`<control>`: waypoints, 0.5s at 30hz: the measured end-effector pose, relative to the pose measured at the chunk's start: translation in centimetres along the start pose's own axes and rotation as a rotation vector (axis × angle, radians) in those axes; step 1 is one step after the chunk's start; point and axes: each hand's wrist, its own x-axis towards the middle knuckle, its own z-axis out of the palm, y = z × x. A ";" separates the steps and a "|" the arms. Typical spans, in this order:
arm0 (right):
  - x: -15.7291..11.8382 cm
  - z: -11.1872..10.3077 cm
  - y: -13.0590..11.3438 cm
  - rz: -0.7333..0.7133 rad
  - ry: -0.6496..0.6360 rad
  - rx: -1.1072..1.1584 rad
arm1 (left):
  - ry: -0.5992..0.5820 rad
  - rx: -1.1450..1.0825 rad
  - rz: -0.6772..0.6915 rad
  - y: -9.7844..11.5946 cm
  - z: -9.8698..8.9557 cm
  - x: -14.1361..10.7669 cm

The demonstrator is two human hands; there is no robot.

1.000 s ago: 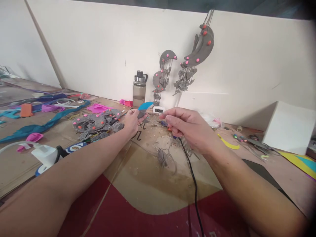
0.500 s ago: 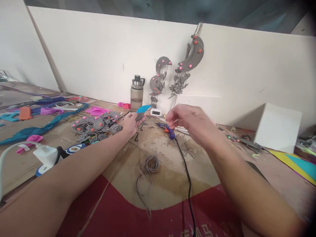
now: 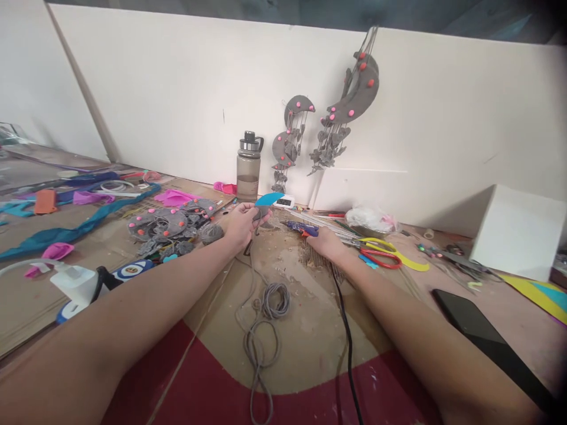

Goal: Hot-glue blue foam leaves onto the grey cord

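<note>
My left hand (image 3: 243, 223) is closed on a felt crescent (image 3: 271, 199) that shows bright blue on its upper part and grey near the fingers. Grey yarn (image 3: 275, 300) lies in a small coil on the table, with loose loops trailing toward me. My right hand (image 3: 326, 241) is wrapped around the handle of a blue glue gun (image 3: 301, 227) with an orange trigger. Its nozzle points left, toward the left hand. A black cord (image 3: 343, 319) runs from the gun toward me. The palm hides most of the handle.
Red-handled scissors (image 3: 380, 258) and a yellow strip (image 3: 410, 260) lie right of my right hand. A black phone (image 3: 478, 336) rests further right. Left are grey felt pieces with pink dots (image 3: 166, 224) and a white plug (image 3: 75, 283). A water bottle (image 3: 248, 171) stands behind.
My right hand has come down from above the table and taken hold of the glue gun. The left hand still holds the crescent, slightly further right in view.
</note>
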 end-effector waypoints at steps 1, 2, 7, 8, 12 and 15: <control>0.2 -0.1 0.0 0.059 -0.014 0.010 | -0.002 0.000 0.001 0.0 0.0 0.0; 0.3 -0.1 -0.1 0.110 -0.012 0.042 | -0.004 0.000 0.002 0.0 0.0 0.0; -0.6 1.2 -1.4 0.055 0.227 0.463 | -0.002 -0.007 -0.004 -0.1 -0.1 0.1; -1.0 1.4 -1.8 0.015 0.241 0.526 | 0.001 -0.005 -0.009 -0.1 -0.1 0.1; -3.0 1.2 -3.6 -0.129 0.153 0.656 | -0.013 -0.002 -0.020 -0.1 0.1 0.0; -4.2 0.9 -4.8 -0.261 0.060 0.760 | -0.014 0.019 -0.030 -0.1 0.4 -0.1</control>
